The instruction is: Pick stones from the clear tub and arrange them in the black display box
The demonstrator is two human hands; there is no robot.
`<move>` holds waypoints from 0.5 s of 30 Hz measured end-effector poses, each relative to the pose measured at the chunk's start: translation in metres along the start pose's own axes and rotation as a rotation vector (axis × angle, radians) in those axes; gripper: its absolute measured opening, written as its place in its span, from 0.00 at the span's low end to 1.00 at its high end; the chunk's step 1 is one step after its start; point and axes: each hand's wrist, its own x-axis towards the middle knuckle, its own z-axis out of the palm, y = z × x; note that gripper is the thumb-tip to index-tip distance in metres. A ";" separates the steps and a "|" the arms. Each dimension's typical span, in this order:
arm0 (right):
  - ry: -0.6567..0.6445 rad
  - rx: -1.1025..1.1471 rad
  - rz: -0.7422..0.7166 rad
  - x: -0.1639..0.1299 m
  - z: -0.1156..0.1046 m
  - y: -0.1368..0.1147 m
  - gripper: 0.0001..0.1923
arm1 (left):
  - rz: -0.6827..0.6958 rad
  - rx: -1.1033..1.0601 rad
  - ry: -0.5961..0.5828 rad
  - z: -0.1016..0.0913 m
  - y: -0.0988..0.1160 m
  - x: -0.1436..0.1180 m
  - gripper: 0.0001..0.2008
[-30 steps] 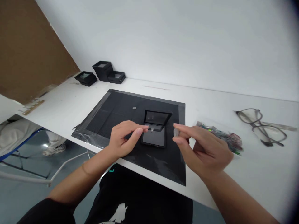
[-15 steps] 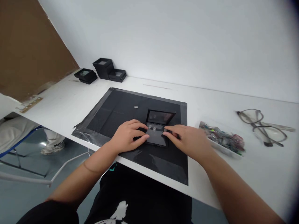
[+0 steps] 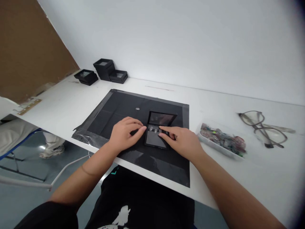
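Note:
A shallow black case point(image 3: 156, 140) lies on a black mat point(image 3: 124, 105), its dark lid point(image 3: 161, 119) tilted up at the back. Inside, near the hinge, are small clear pieces point(image 3: 151, 128), too small to identify. My right hand point(image 3: 184, 140) reaches in from the right, thumb and index finger pinching another small clear piece, mostly hidden by the fingertips. My left hand point(image 3: 125, 133) is by the case's left edge, fingers loosely curved with a gap inside the thumb, and nothing visible in it. A small silvery piece point(image 3: 137, 109) lies on the mat behind the case.
On the right stand a clear plastic tray point(image 3: 221, 151) full of small mixed pieces and a pair of eyeglasses point(image 3: 262, 127). Several black boxes point(image 3: 103, 70) are stacked by the wall at the back left. Another person's shoe point(image 3: 52, 151) shows below the table at left.
My right hand has moved left along the hinge with the small clear piece. My left hand has drawn back left from inside the case, thumb and index finger now closer together.

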 end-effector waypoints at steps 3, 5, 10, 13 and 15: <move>-0.023 0.031 0.011 -0.001 -0.001 0.001 0.21 | -0.183 0.213 -0.016 -0.012 -0.009 0.018 0.13; -0.033 0.040 0.009 -0.002 -0.002 0.001 0.22 | -0.264 0.357 -0.081 -0.016 -0.021 0.034 0.18; -0.039 0.038 0.007 -0.003 -0.004 0.001 0.24 | -0.299 0.427 -0.252 -0.001 -0.053 0.068 0.22; -0.064 0.051 0.011 -0.004 -0.005 0.002 0.25 | -0.275 0.395 -0.288 0.010 -0.064 0.070 0.17; -0.071 0.043 0.010 -0.004 -0.006 0.003 0.25 | -0.272 0.374 -0.274 0.013 -0.069 0.068 0.15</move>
